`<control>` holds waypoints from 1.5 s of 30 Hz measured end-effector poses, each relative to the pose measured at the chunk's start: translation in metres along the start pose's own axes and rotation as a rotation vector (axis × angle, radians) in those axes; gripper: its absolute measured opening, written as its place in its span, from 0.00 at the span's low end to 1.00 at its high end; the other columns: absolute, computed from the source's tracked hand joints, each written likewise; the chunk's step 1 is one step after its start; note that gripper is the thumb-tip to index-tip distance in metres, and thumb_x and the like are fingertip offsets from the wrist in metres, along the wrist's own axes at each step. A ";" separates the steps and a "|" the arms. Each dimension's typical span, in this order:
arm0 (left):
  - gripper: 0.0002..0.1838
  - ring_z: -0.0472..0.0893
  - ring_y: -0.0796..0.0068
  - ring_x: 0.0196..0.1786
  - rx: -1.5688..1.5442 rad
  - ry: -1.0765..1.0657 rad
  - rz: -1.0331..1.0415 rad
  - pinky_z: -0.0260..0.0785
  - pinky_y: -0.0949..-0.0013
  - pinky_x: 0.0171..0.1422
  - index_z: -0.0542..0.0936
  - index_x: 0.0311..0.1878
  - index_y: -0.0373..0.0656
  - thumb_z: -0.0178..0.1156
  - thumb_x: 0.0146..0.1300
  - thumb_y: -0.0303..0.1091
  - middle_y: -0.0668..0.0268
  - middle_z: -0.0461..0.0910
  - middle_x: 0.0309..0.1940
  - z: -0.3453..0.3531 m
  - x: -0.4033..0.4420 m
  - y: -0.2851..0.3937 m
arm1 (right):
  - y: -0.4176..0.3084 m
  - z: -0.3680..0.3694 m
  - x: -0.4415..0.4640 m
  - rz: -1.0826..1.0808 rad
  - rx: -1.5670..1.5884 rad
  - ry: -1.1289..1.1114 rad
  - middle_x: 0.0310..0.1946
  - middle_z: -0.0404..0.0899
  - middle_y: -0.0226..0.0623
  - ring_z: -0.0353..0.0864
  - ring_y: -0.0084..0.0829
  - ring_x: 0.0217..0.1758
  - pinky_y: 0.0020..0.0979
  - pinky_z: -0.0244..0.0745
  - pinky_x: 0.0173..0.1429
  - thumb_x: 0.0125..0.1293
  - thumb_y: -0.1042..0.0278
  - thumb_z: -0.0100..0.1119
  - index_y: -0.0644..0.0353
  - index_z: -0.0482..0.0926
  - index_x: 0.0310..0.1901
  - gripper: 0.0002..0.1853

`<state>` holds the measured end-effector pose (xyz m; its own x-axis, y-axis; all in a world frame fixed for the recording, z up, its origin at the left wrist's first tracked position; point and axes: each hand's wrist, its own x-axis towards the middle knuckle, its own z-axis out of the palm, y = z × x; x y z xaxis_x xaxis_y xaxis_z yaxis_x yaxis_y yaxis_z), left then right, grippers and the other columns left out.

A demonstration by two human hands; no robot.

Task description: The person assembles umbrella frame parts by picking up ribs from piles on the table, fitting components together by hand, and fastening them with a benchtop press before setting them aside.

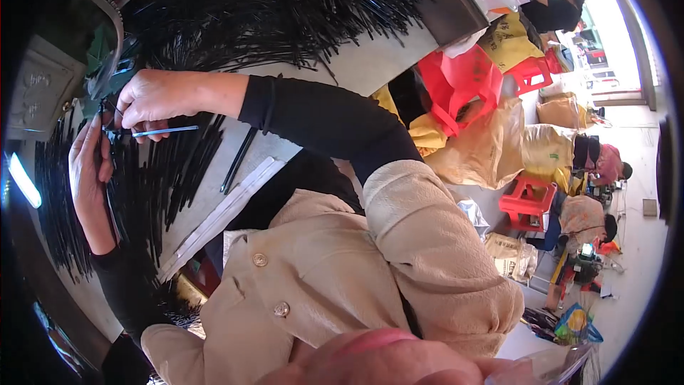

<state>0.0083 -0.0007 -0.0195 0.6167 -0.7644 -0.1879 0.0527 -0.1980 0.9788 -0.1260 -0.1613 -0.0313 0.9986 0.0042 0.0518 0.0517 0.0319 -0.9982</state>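
Note:
My right hand (153,98) is closed beside the metal arm of a small machine (114,21) at the upper left. A thin light-blue tool (167,130) sticks out from under its fingers; its kind is not clear. Its thumb and forefinger pinch near the end of a dark strand. Just below, my left hand (91,160) has its fingers bent round a thin black strip (108,196), the fingertips close to my right hand. The exact contact point between the hands is dark and partly hidden. Many black strips (171,178) lie on the table around my hands.
A large heap of black strips (263,11) covers the table's far part. A pale bar (221,217) runs along the near edge. Red bags (459,82), a red stool (527,203) and brown sacks (484,150) stand at the right. Other people (559,3) are farther off.

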 end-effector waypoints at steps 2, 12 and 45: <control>0.14 0.55 0.89 0.09 0.073 0.043 -0.026 0.43 0.83 0.12 0.76 0.47 0.41 0.51 0.65 0.39 0.75 0.64 0.16 -0.002 0.005 -0.003 | -0.003 -0.002 -0.003 0.026 -0.012 0.018 0.24 0.79 0.43 0.77 0.26 0.19 0.23 0.73 0.23 0.59 0.72 0.49 0.73 0.74 0.41 0.13; 0.15 0.55 0.90 0.08 0.017 0.005 -0.064 0.43 0.84 0.11 0.76 0.49 0.40 0.50 0.66 0.39 0.75 0.64 0.15 -0.006 0.010 -0.008 | -0.008 -0.003 -0.008 0.027 -0.054 0.019 0.26 0.80 0.45 0.78 0.26 0.20 0.23 0.72 0.24 0.61 0.73 0.49 0.75 0.74 0.42 0.13; 0.15 0.64 0.90 0.18 0.400 0.117 0.572 0.53 0.86 0.21 0.77 0.46 0.39 0.49 0.66 0.39 0.75 0.73 0.22 -0.002 0.007 -0.021 | -0.006 0.003 -0.006 0.045 0.032 -0.135 0.24 0.79 0.40 0.73 0.21 0.16 0.20 0.68 0.19 0.60 0.69 0.54 0.71 0.76 0.39 0.12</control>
<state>0.0133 -0.0006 -0.0410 0.5429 -0.7495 0.3788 -0.5835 -0.0123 0.8120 -0.1319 -0.1580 -0.0256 0.9899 0.1410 0.0129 0.0044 0.0607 -0.9981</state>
